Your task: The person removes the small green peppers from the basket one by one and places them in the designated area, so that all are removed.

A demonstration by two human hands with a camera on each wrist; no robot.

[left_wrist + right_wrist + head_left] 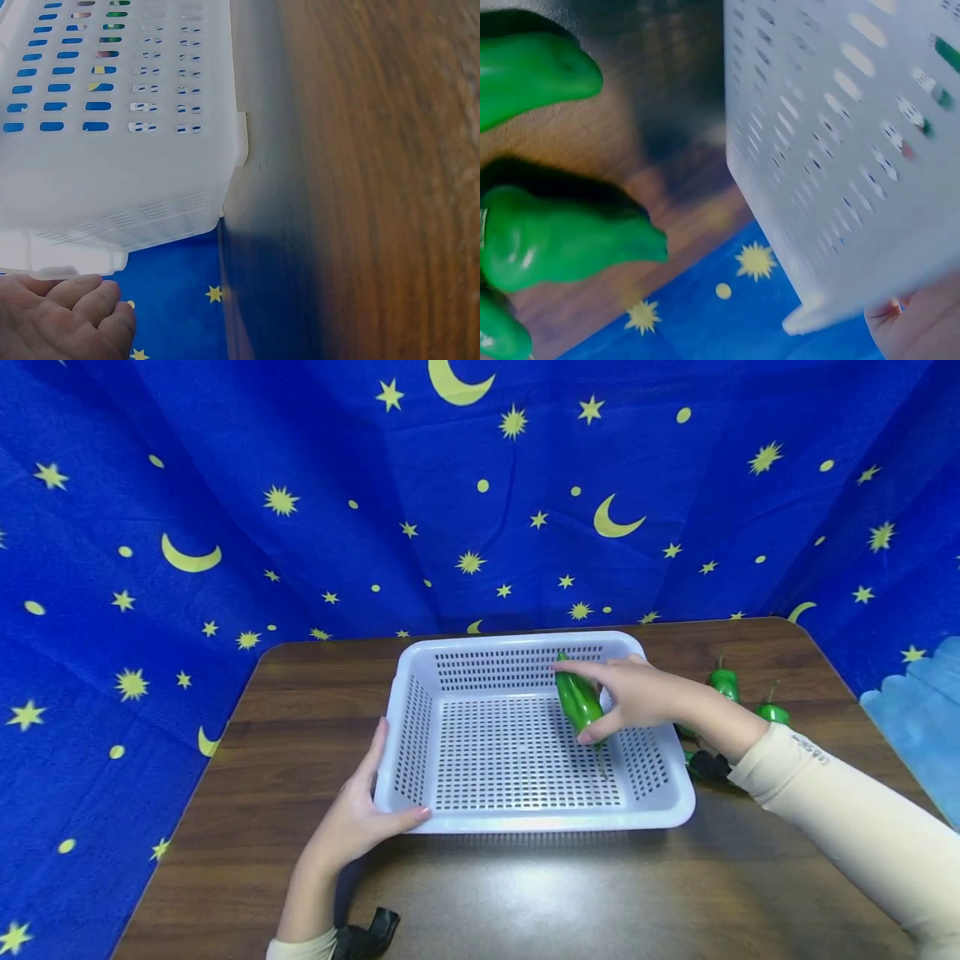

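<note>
A white perforated plastic basket [536, 821] sits on the wooden table. My left hand [360, 820] holds its front left corner, the thumb over the rim and the fingers along the outer left side. In the left wrist view those fingers lie against the rim, partly cut off by the frame. Between thumb and fingers my right hand [641, 693] pinches a long green pepper [576, 697] inside the basket's right half, its stem pointing toward me. Only bits of this pepper show through the holes in the right wrist view.
Several more green peppers [724, 682] lie on the table [300, 710] right of the basket, some hidden under my right forearm. Two of them, a nearer pepper [570, 240] and another pepper [532, 75], show at the right wrist. A blue star-patterned cloth [420, 527] hangs behind the table.
</note>
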